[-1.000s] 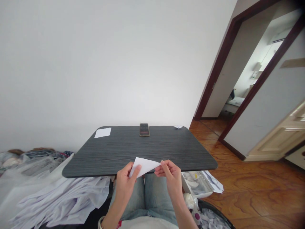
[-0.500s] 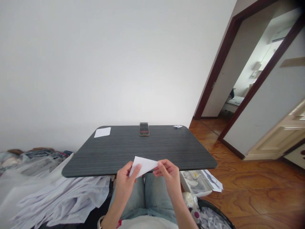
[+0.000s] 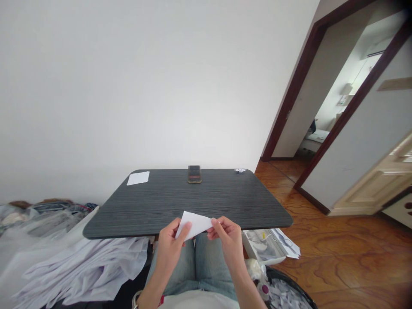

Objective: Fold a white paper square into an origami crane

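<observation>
A folded piece of white paper [image 3: 197, 224], roughly triangular, is held between my two hands just over the near edge of the dark table [image 3: 180, 197]. My left hand [image 3: 175, 238] is closed on its wide left end, with the thumb lying flat on top. At the narrow right tip, my right hand [image 3: 225, 231] pinches the paper between thumb and fingers. Fingers beneath the paper are partly hidden.
White paper sheets [image 3: 138, 178] lie at the table's far left. A small stand [image 3: 194, 174] is at the back middle, and a folded paper crane [image 3: 240, 171] at the back right. An open box [image 3: 264, 249] and a bin of paper scraps [image 3: 285, 294] stand below right.
Almost nothing differs. The right hand and the paper's tip have shifted very slightly left; both hands keep their hold.
</observation>
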`<action>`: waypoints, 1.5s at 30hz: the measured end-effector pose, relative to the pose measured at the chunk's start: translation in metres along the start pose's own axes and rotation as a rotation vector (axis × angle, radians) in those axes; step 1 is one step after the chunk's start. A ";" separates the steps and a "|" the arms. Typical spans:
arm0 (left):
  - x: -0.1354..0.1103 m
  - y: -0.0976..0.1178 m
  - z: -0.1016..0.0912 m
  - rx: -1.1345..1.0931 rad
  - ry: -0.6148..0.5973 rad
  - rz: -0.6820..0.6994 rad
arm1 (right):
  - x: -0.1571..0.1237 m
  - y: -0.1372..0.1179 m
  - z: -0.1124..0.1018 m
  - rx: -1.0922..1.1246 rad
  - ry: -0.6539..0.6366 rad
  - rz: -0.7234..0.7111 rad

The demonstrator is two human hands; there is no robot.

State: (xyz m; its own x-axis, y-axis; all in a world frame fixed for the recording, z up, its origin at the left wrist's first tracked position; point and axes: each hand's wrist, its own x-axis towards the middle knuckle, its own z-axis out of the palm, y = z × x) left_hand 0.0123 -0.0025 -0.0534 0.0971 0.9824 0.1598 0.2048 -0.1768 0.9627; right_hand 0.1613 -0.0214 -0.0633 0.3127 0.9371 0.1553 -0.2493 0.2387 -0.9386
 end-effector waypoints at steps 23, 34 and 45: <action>0.002 -0.006 0.000 0.090 0.047 0.022 | 0.003 0.002 -0.004 -0.005 0.003 -0.001; 0.007 -0.014 -0.008 0.132 0.069 0.027 | 0.011 0.003 -0.012 -0.019 0.018 0.007; 0.007 -0.006 -0.007 0.134 0.022 0.056 | 0.011 0.006 -0.012 -0.066 -0.056 0.022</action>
State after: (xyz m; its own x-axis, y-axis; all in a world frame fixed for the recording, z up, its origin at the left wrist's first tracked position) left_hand 0.0050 0.0060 -0.0562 0.0911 0.9716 0.2184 0.3284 -0.2363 0.9145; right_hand 0.1745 -0.0130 -0.0713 0.2559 0.9550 0.1498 -0.1940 0.2025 -0.9599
